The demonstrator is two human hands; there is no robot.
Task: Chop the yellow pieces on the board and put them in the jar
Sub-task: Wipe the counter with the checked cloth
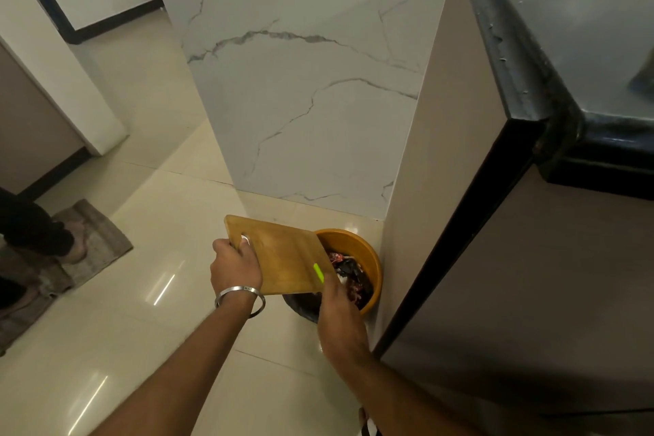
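Your left hand grips the board at its handle corner, fingers curled round the edge, one fingertip showing through the handle hole. A metal bangle sits on that wrist. The board is held tilted, its lower right edge over the bin, an orange round tub on the floor tiles, tucked in the corner between the marble panel and the beige cabinet side. The board's face shows bare wood; no yellow pieces can be made out on it. Your right hand reaches in from below right, at the board's lower right corner, with a green-handled tool at its tip, lying against the board's edge. Its fingers are hidden behind the back of the hand, so you cannot tell how they close on the handle; the blade is out of sight too. Inside the bin lies dark mixed waste, blackish and reddish scraps, too blurred to name. A dark liner or rim shows under the board at the bin's near side. Far left, a mat on the floor with someone's feet on it. Upper right, a dark counter with a black edge.
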